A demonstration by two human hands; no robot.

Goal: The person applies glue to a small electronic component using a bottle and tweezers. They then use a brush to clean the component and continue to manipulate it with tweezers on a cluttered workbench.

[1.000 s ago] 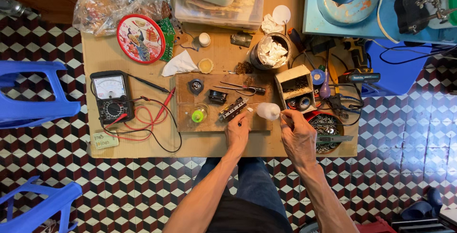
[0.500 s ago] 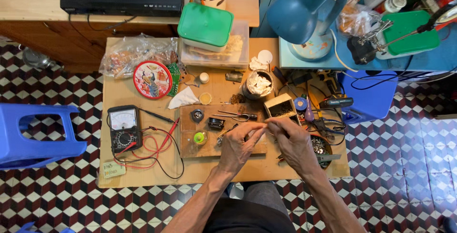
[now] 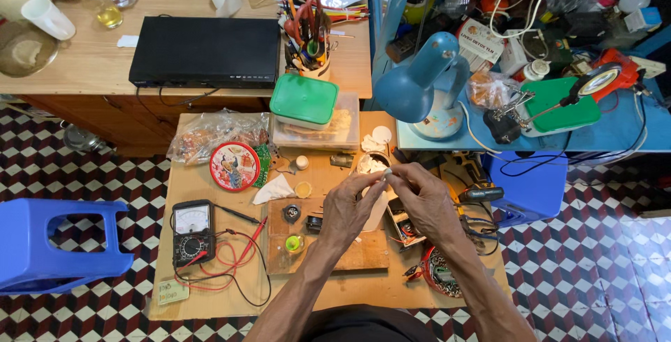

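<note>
At the far left of the frame stood one blue plastic stool (image 3: 59,244), and a second blue stool (image 3: 531,184) stood right of centre. On the low wooden table (image 3: 210,300) lay one analog multimeter (image 3: 193,232) with red and black leads, one round red tin (image 3: 234,166), one crumpled white tissue (image 3: 274,189) and one wooden board (image 3: 363,254). Behind them sat one clear box with a green lid (image 3: 304,101), and one black player (image 3: 205,61) lay on the upper desk. One blue desk lamp (image 3: 419,83) leaned over the upper centre.

Two hands met above the table's middle. The left hand (image 3: 347,210) had its fingers curled, thumb and forefinger closed on a small white piece (image 3: 386,172). The right hand (image 3: 423,198) had its fingers bent too, the tips pinched on the same piece from the other side. The piece sat at the centre of the frame, just above the board; too little of it showed to tell its long axis or which way it pointed.
</note>
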